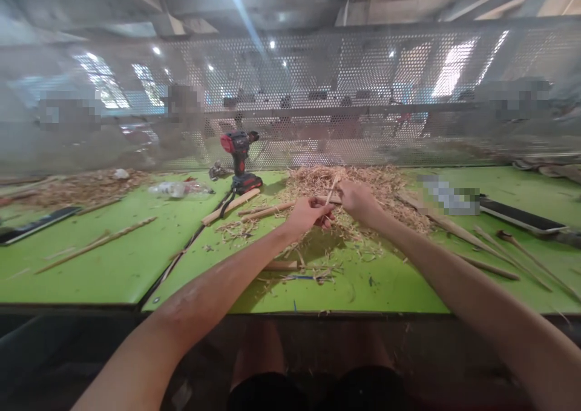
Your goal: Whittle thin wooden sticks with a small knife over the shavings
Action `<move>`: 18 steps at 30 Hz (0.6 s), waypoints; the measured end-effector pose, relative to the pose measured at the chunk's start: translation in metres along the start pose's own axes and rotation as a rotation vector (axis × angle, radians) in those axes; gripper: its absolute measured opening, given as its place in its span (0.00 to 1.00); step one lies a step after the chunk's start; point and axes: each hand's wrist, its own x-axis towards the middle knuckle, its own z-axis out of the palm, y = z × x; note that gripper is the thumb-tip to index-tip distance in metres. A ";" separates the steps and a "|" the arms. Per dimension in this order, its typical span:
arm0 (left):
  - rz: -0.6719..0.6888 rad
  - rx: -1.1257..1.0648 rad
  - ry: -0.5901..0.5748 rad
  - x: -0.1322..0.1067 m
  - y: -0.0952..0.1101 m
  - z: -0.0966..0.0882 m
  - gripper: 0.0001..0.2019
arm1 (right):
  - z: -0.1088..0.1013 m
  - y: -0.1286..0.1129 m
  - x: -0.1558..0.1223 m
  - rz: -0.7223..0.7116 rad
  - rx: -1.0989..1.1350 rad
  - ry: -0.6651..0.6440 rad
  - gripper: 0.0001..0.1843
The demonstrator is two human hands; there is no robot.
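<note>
Over the middle of the green table [336, 290], my left hand [306, 213] is closed around a thin pale wooden strip [331, 194], which rises at a slant from its fingers. My right hand [358, 200] is closed close beside the strip's upper part; its fingers hide what they grip. Just behind both hands lies a heap of curly wood shavings [313, 180]. A longer light-brown stick [272, 211] lies left of my left hand. Below the hands there is a short flat piece of wood [281, 266] and a thin blue item [302, 277] among loose shavings.
A red and black cordless drill [240, 160] stands at the back left, near a clear plastic bottle [181, 188]. Wooden sticks [472, 235] and a dark flat bar [521, 214] lie right. A perforated metal screen [308, 84] closes the table's back; blurred people show behind it.
</note>
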 end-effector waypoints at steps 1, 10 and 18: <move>0.001 -0.009 0.020 0.000 0.001 0.001 0.05 | 0.003 -0.009 -0.002 -0.047 -0.012 -0.028 0.17; -0.018 -0.083 0.174 -0.007 0.012 0.008 0.09 | 0.009 -0.022 -0.009 -0.094 -0.158 -0.010 0.21; -0.071 -0.021 0.140 -0.014 0.013 0.016 0.12 | 0.001 -0.006 0.001 0.025 -0.216 -0.020 0.21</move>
